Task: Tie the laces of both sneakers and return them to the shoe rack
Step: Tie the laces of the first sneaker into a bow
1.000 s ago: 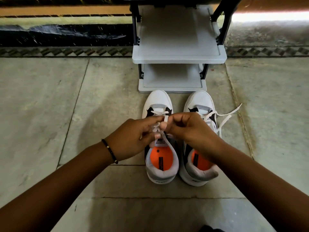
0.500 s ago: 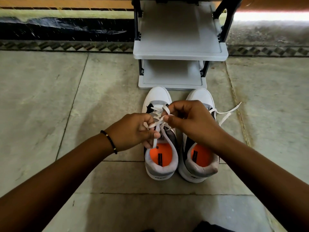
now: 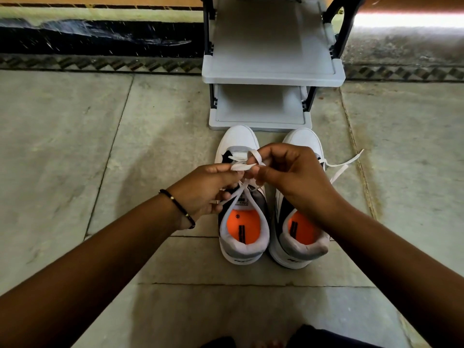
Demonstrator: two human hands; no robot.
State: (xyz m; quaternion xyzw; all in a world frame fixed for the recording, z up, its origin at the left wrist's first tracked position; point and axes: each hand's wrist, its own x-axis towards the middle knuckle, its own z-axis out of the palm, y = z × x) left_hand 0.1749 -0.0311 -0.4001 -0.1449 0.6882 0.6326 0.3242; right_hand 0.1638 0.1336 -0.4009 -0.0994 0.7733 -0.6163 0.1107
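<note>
Single head-worn wide-angle view, looking forward and down, close over floor (image 3: pixel 75 146), shoe rack (image 3: pixel 272 77) at top

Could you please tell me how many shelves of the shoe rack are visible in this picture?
2. The upper shelf reaches to the picture's top edge; the lower shelf sits beneath it at floor level, just beyond the sneakers' toes. Any higher shelves would be out of frame.

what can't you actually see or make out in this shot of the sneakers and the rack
- Head view, left sneaker: the laces where they cross are hidden by the left hand and right hand, so the knot's state is unclear.
- Right sneaker: its tongue and eyelets sit behind the right hand; only loose lace ends show.
- Shoe rack: its top is cut off by the frame's upper edge.
- Heel lettering: too small to read.
</note>
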